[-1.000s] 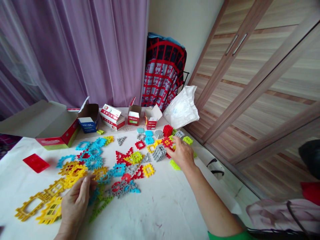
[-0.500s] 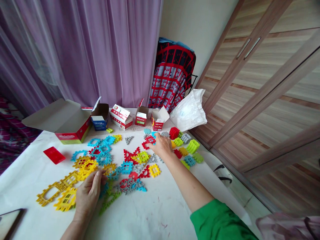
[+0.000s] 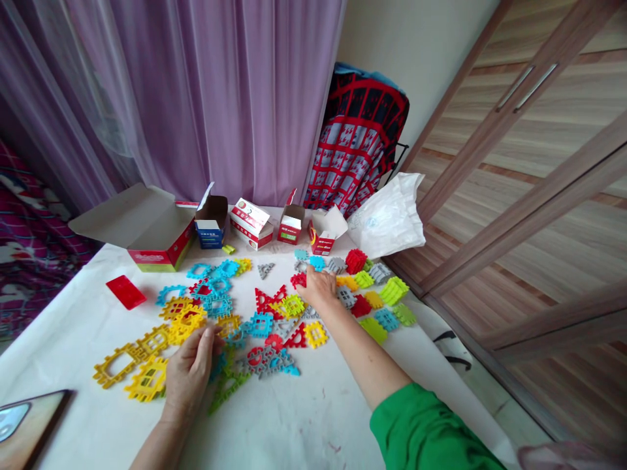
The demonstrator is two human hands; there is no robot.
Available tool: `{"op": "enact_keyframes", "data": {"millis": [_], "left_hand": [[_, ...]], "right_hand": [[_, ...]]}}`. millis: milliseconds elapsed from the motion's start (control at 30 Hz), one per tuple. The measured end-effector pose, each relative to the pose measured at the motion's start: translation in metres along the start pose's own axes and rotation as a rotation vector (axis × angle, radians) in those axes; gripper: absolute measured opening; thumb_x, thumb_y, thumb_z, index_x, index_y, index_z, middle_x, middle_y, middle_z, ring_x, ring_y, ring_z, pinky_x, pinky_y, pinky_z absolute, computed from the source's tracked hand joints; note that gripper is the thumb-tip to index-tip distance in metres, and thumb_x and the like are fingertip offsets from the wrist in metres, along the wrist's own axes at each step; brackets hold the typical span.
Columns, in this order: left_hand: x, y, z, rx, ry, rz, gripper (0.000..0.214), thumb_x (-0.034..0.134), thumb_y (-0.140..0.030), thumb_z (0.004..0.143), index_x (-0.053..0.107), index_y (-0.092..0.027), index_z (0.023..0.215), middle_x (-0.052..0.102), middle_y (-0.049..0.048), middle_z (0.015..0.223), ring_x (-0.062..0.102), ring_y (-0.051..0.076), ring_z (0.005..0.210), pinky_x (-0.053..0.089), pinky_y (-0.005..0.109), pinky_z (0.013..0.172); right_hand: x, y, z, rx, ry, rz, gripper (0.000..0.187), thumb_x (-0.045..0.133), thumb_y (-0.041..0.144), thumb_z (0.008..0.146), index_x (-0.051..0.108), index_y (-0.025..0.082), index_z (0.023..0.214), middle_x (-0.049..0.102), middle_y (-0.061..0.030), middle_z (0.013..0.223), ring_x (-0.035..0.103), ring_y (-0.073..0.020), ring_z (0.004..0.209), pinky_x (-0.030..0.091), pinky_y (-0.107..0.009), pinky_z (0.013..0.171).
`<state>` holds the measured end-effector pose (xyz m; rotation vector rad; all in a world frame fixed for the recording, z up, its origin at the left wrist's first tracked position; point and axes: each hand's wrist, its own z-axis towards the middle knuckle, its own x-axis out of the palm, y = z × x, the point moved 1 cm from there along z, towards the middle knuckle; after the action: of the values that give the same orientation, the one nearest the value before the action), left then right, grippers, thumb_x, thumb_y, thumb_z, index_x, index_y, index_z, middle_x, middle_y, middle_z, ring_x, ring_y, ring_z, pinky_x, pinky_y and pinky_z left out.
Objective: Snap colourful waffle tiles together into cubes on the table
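Observation:
On the white table lie many flat plastic interlocking toy pieces. My left hand [image 3: 190,369] is closed, thumb against the curled fingers, beside yellow pieces [image 3: 189,321]; whatever it may hold is hidden. A green triangular piece [image 3: 228,385] lies just right of that wrist. Farther back, my right hand [image 3: 319,288] is closed at the fingertips on a red interlocking piece [image 3: 298,281], partly covered by the fingers. Right behind this hand are a blue piece [image 3: 317,262] and grey pieces [image 3: 336,265]. Red triangles [image 3: 268,300] and a yellow square piece [image 3: 316,334] lie nearer.
Opened small boxes [image 3: 210,236] and a large open carton [image 3: 157,259] line the table's back edge. A white plastic bag [image 3: 386,219] stands at back right. Piled square pieces [image 3: 392,290] sit below it. A red card-like piece [image 3: 126,292] and a phone [image 3: 34,424] lie left.
The view has swung left. My right hand has shifted slightly left and nearer over the pieces, uncovering a grey square beside it. My left hand stays closed in place.

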<state>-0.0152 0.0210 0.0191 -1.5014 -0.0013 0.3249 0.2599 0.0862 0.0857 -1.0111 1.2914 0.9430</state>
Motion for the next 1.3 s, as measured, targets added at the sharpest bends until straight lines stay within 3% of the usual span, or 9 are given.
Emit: {"op": "enact_keyframes", "data": {"millis": [867,1033,1300], "left_hand": [[0.001,-0.008,-0.002,-0.044,0.012,-0.048,0.065,0.058,-0.080,0.067,0.072,-0.017,0.079,0.066,0.0027,0.060,0.058,0.015,0.052,0.045,0.024,0.045],[0.001,-0.006,-0.002,-0.049,-0.005,-0.045,0.064,0.058,-0.079,0.067,0.072,-0.018,0.079,0.065,0.0022,0.058,0.056,0.015,0.050,0.043,0.024,0.043],[0.000,-0.007,-0.003,-0.037,-0.030,-0.046,0.060,0.056,-0.075,0.073,0.071,-0.018,0.080,0.066,0.0021,0.060,0.056,0.013,0.049,0.043,0.023,0.043]], "right_hand": [[-0.004,0.001,0.001,-0.012,0.032,-0.010,0.048,0.061,0.047,0.088,0.059,0.013,0.122,0.072,-0.0179,0.110,0.065,-0.0281,0.110,0.039,-0.041,0.096],[-0.019,-0.006,0.003,-0.027,0.006,0.010,0.041,0.057,0.044,0.090,0.062,0.016,0.119,0.072,-0.0162,0.113,0.063,-0.0282,0.113,0.040,-0.041,0.096],[-0.062,-0.008,0.016,-0.074,-0.132,0.110,0.030,0.049,0.034,0.094,0.067,0.025,0.117,0.071,-0.0070,0.120,0.062,-0.0253,0.113,0.044,-0.036,0.092]]}}
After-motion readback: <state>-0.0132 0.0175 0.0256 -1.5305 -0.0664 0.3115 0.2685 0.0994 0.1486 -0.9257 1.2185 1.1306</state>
